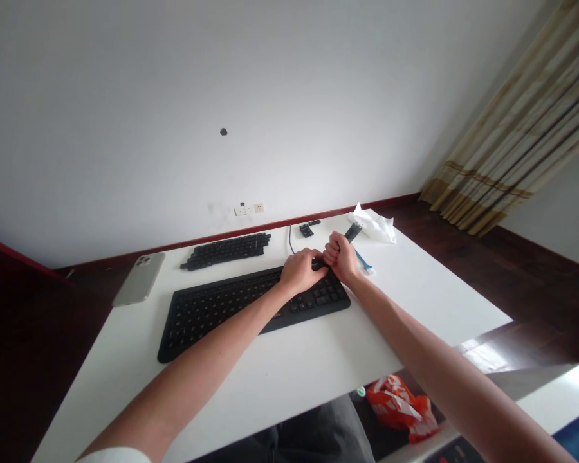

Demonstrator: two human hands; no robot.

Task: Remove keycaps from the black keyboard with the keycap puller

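Note:
A black keyboard (222,302) lies on the white table, and most of its left and middle part shows bare key positions without keycaps. My left hand (303,271) rests on its upper right part, with the fingers curled over the back edge and the thumb toward my right hand. My right hand (341,256) is closed in a fist above the keyboard's top right corner. Out of that fist sticks a dark brush-like tool (354,231), its end pointing up and away; the rest is hidden by the fingers. Keys on the number pad (322,296) are still in place.
Loose black keycaps (226,249) lie in rows behind the keyboard, with a smaller group (306,230) farther right. A phone (139,280) lies at the left edge. Right of my hands are a blue-handled tool (363,259) and crumpled white plastic (374,225). An orange bag (398,405) is below.

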